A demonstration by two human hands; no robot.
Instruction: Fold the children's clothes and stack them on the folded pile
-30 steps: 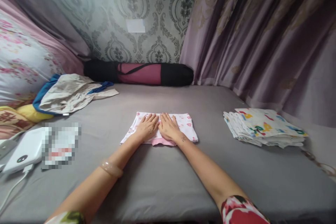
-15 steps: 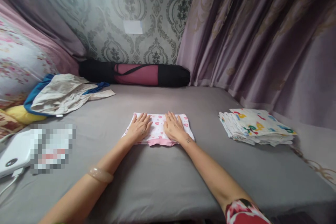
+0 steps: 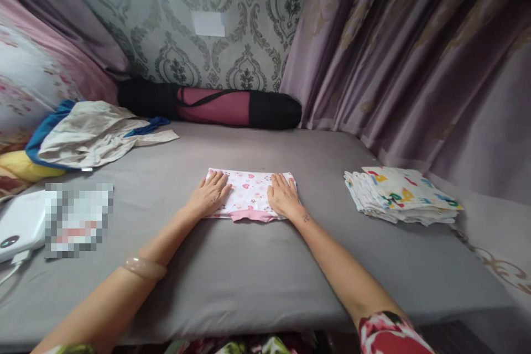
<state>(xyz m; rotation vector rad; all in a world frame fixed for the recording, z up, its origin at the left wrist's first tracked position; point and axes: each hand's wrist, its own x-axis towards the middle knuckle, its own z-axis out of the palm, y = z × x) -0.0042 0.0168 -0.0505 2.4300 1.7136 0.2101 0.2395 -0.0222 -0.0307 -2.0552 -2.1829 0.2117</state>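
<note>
A folded white garment point(image 3: 249, 191) with pink hearts and a pink trimmed edge lies flat on the grey bed sheet point(image 3: 249, 271). Across its left end rests my left hand point(image 3: 210, 193), palm down with fingers stretched out. My right hand point(image 3: 284, 194) lies flat on its right end, fingers extended. Neither hand grips the cloth; both press on its top. Beneath the palms, parts of the garment are hidden.
To the right is a stack of folded cloths point(image 3: 406, 191) with colourful prints. A crumpled beige and blue garment point(image 3: 91, 133) lies at the left, above a white power bank point(image 3: 20, 224) with a cable. A long black and maroon bag point(image 3: 215, 106) lies along the wall.
My hands have slid apart over the garment, the left toward its left end and the right toward its right end. The view has tilted slightly downward.
</note>
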